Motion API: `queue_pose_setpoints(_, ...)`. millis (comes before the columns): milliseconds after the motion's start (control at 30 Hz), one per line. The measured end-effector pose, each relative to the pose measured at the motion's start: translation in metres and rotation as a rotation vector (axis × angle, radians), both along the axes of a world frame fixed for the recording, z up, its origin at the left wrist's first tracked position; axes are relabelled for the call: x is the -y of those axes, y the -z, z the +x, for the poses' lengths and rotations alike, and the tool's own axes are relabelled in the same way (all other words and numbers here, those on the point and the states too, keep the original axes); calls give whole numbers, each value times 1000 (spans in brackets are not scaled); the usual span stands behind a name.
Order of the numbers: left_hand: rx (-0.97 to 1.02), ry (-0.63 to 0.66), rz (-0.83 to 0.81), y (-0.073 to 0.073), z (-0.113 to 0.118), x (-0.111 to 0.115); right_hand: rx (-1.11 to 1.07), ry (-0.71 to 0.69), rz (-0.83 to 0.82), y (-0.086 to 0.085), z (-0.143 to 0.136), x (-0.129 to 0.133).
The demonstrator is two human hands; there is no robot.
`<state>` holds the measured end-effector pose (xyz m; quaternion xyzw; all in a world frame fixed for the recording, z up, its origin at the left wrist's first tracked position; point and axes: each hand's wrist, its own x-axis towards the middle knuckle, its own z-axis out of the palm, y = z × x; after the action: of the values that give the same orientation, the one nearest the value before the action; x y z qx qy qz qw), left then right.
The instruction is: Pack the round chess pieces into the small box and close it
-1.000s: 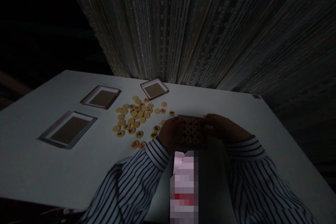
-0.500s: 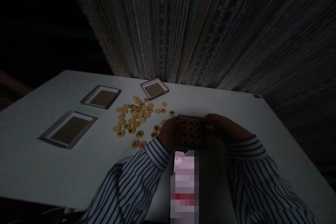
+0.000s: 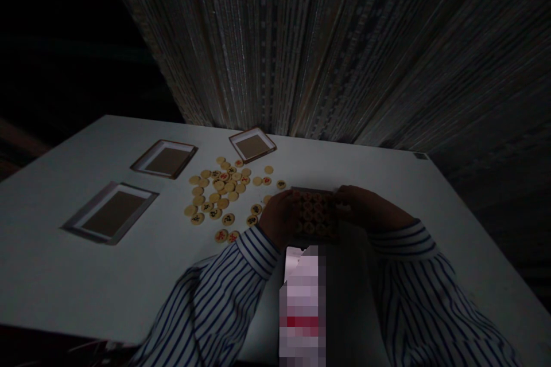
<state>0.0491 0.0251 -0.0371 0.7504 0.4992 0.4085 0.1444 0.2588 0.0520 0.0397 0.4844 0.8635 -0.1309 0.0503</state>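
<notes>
I record the box (image 3: 313, 190) of round pieces (image 3: 316, 213) right of the tabletop's (image 3: 193, 281) middle, a phone (image 3: 294, 261) towards the near edge. Left hand (image 3: 279, 218) and right hand (image 3: 365, 206) flank it; finger closure I cannot tell: too dark.

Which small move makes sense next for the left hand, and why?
Probably ease the left hand off the box: it seems to cover part of the rowed pieces inside, so a gap for the loose pieces to the left could be hidden.
</notes>
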Motion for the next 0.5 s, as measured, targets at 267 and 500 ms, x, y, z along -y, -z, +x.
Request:
queue_pose_setpoints(267, 9, -2, -3, 1, 0, -1, -40, -9, -6, 5, 4, -2)
queue_pose_setpoints(500, -20, 23, 3, 1, -3, -1, -25, 2, 3, 5, 4, -2)
